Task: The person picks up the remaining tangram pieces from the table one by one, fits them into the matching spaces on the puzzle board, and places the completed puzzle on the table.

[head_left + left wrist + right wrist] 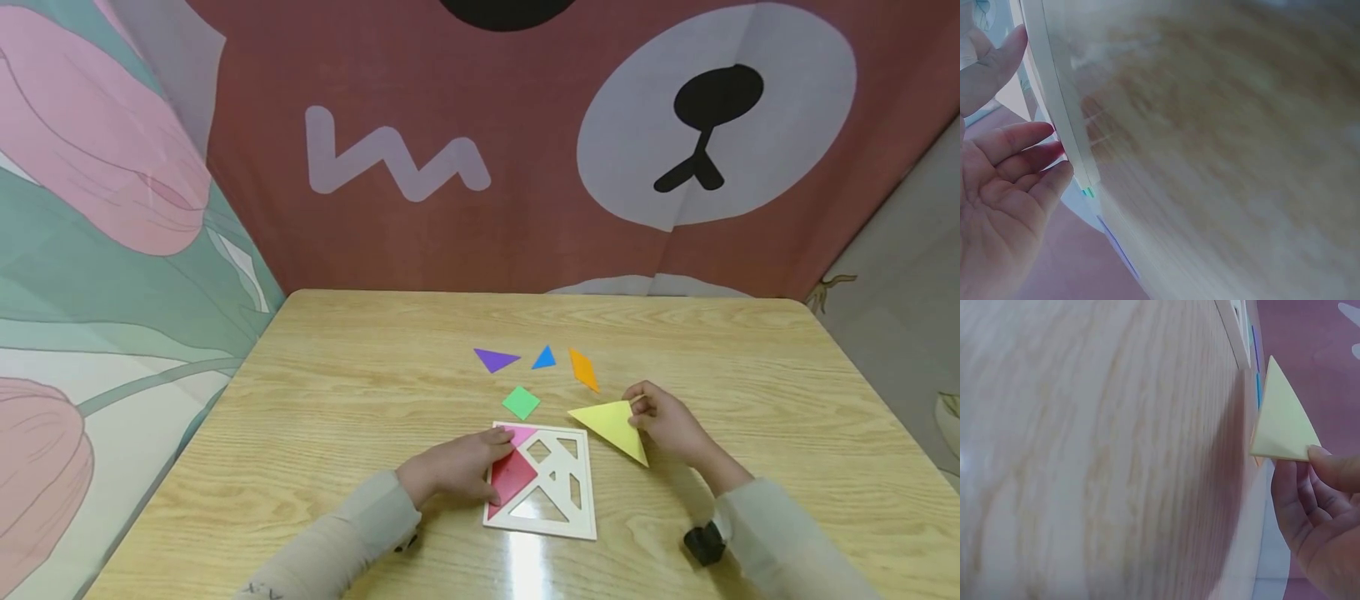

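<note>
Pink piece part-hidden by left grip, right sleeve cut off, left-wrist tabletop blurred

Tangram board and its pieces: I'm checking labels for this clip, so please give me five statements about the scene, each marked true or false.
1. The right hand pinches the yellow triangle. True.
2. The left hand holds the purple triangle. False: it is at the left side of the tangram board, and the purple triangle lies on the table.
3. The green square lies outside the board. True.
4. The orange parallelogram is set into the board. False: it lies on the table, beyond the board.
5. The red triangle is on the board. True.
</note>
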